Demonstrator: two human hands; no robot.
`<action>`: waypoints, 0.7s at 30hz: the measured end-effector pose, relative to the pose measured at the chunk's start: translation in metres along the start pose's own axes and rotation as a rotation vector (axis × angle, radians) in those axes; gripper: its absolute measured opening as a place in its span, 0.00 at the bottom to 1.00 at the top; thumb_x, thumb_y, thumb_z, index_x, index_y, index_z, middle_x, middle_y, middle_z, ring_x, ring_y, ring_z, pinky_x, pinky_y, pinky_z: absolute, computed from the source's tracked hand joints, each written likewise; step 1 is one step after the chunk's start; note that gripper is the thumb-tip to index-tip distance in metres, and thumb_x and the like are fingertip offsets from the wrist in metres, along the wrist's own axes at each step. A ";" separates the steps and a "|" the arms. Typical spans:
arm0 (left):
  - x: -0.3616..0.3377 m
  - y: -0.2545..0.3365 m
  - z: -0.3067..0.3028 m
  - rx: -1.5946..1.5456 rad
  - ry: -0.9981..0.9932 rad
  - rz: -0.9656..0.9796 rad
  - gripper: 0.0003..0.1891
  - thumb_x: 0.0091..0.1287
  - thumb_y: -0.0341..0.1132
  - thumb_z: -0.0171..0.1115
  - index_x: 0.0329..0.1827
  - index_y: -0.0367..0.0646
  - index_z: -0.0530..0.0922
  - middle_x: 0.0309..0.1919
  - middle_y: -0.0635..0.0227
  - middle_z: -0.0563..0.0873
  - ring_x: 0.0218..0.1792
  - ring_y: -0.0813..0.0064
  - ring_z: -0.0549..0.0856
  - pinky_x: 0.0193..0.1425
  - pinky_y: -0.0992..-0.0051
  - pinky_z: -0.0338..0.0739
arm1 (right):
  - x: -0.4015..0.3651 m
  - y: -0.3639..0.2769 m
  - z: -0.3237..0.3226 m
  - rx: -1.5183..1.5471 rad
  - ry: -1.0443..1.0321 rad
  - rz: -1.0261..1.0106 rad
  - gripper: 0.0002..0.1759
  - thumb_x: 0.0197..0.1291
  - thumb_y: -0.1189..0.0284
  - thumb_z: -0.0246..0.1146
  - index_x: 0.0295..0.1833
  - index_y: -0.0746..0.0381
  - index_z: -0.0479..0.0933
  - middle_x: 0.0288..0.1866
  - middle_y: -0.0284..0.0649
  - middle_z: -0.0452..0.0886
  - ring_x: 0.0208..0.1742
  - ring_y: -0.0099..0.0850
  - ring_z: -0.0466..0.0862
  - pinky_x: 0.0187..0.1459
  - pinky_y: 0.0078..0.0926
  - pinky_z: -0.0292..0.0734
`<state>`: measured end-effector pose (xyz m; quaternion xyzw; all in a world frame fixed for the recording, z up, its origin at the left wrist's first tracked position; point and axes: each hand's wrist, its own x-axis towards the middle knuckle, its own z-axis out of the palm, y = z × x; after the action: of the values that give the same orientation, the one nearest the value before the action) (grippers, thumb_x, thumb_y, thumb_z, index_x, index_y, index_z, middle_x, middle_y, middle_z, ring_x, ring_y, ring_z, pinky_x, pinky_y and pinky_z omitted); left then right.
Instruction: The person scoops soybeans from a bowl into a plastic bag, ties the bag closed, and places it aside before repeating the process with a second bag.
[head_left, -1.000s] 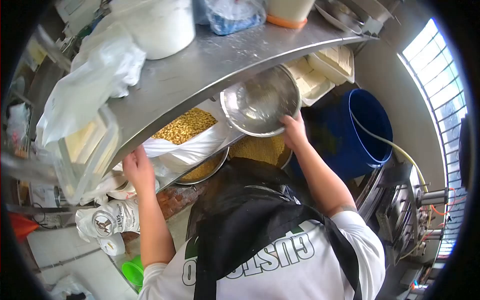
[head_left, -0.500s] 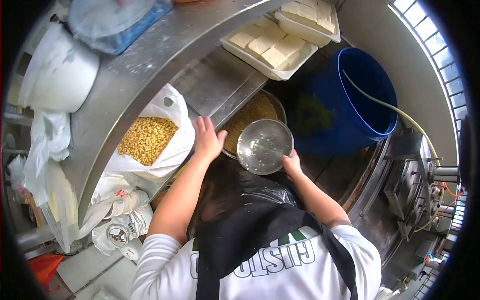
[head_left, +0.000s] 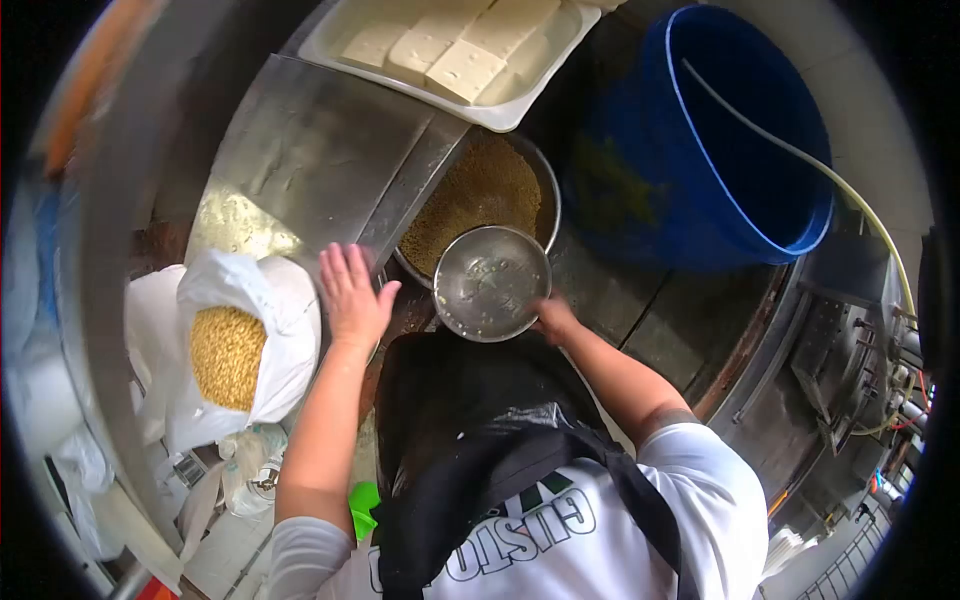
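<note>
My right hand (head_left: 556, 319) grips the rim of a shallow metal bowl (head_left: 478, 285), its inside wet-looking with a few pale bits stuck to it. That bowl overlaps the near edge of a larger metal basin (head_left: 551, 200) holding brownish, grainy material (head_left: 480, 190). My left hand (head_left: 354, 300) is open with fingers spread, beside the steel counter edge and holding nothing. Left of it sits a white plastic sack (head_left: 295, 310), its mouth showing yellow grains or beans (head_left: 228, 355).
A white tray (head_left: 520, 108) of pale white blocks (head_left: 470, 65) rests at the back on the steel surface (head_left: 310, 130). To the right stands a big blue barrel (head_left: 690, 215) with a hose (head_left: 790, 205) over its rim. Metal equipment (head_left: 835, 350) lines the far right.
The view has shifted forward and closer to the basin. My right hand still holds the bowl beside the basin; my left hand stays open, now lower beside the sack.
</note>
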<state>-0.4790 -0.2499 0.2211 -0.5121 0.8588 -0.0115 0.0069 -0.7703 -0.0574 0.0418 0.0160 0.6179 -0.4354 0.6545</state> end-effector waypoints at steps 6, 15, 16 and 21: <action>0.008 -0.008 0.029 0.103 0.067 -0.016 0.53 0.67 0.60 0.69 0.83 0.33 0.54 0.82 0.35 0.55 0.82 0.32 0.53 0.83 0.40 0.50 | 0.190 0.044 -0.048 -0.455 0.270 -0.124 0.45 0.61 0.79 0.64 0.83 0.59 0.55 0.67 0.59 0.77 0.56 0.53 0.86 0.52 0.43 0.87; 0.009 -0.018 0.039 0.155 0.078 0.044 0.53 0.67 0.57 0.70 0.85 0.36 0.53 0.82 0.32 0.53 0.80 0.27 0.57 0.80 0.37 0.55 | 0.348 -0.054 0.023 -1.129 0.714 -0.502 0.52 0.65 0.74 0.66 0.88 0.55 0.42 0.73 0.71 0.68 0.65 0.66 0.79 0.63 0.60 0.78; 0.010 -0.019 0.040 0.142 0.073 0.053 0.53 0.67 0.57 0.71 0.85 0.36 0.52 0.82 0.32 0.53 0.80 0.26 0.57 0.80 0.36 0.56 | 0.361 -0.056 0.033 -1.179 0.674 -0.599 0.51 0.66 0.73 0.65 0.88 0.55 0.44 0.72 0.71 0.69 0.65 0.65 0.79 0.63 0.60 0.78; 0.009 -0.019 0.037 0.113 0.019 0.058 0.55 0.65 0.57 0.72 0.85 0.35 0.51 0.81 0.27 0.52 0.79 0.22 0.56 0.79 0.33 0.55 | 0.492 -0.027 0.087 -1.472 0.336 -0.661 0.36 0.75 0.55 0.59 0.83 0.55 0.62 0.82 0.56 0.61 0.77 0.54 0.69 0.76 0.49 0.68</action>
<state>-0.4660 -0.2675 0.1845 -0.4856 0.8713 -0.0645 0.0280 -0.7873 -0.3936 -0.3291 -0.5348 0.8078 -0.0810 0.2342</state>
